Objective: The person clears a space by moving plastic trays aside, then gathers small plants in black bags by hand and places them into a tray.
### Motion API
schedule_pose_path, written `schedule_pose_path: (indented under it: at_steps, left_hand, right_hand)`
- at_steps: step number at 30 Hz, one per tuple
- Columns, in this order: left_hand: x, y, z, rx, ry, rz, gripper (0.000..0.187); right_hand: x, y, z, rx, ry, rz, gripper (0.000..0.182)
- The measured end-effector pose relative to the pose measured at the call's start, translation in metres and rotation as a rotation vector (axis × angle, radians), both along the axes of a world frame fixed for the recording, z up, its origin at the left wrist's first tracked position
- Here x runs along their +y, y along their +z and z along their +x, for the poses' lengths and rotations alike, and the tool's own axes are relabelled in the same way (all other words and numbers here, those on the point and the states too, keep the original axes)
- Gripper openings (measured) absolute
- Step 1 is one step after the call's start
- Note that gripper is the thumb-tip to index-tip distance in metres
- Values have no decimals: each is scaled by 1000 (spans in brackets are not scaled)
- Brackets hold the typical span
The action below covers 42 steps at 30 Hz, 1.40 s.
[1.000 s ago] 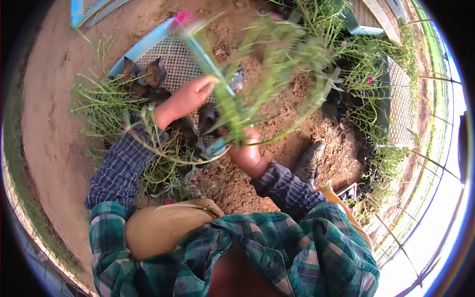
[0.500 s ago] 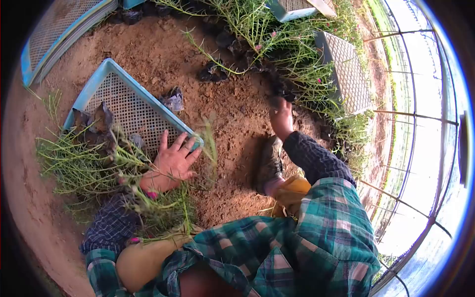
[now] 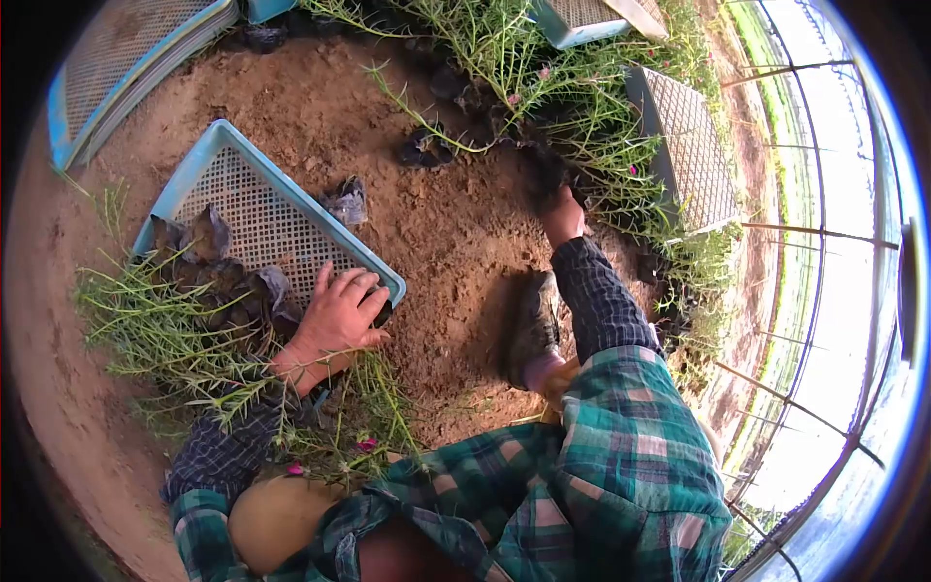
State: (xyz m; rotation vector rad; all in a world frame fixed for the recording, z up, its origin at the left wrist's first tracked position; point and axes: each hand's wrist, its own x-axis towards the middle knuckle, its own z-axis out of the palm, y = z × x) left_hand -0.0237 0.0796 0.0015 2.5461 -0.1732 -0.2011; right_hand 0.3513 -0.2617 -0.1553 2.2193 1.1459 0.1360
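Partly spread — L fingers (image 3: 357, 287) o/ tray (image 3: 315, 213) crnr

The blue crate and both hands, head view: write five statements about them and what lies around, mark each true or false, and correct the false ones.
1. The left hand is at the crate corner near the person's body. True.
2. The right hand is inside the blue crate. False: it is outside, at the dark base of the plants on the right.
3. A crumpled dark wrapper-like piece lies on the soil outside the crate. True.
4. Plants cover the crate's whole mesh floor. False: much of the mesh is bare.
5. The person wears a plain red shirt. False: the shirt is green plaid.
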Motion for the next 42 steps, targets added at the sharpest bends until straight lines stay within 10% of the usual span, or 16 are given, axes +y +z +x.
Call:
schedule_pose_path:
  at_steps: [3,10,13,17,18,20,30,42]
  left_hand:
    - [9,7,2,-59,71,-14,63]
    - [23,-4,11,-158,101,-44,57]
    - [26,-6,13,-208,105,-78,51]
    - [25,1,14,-202,105,-146,46]
    - [25,3,15,-206,111,-145,46]
    - [27,6,12,-206,79,-193,45]
    - [23,1,1,-104,41,-247,64]
    - [21,0,-3,-35,8,-316,69]
  right_hand:
    - [41,70,-41,346,-658,752,25]
    - [31,81,-40,350,-357,729,23]
    - [34,92,-62,337,-830,1257,33]
    - [-9,21,-63,181,-1364,1269,50]
    - [-6,24,-53,183,-1356,1272,50]
    - [8,35,-37,447,-903,2076,43]
    - [16,62,15,1143,-1158,1961,37]
    - [57,66,-27,308,-1483,2114,57]
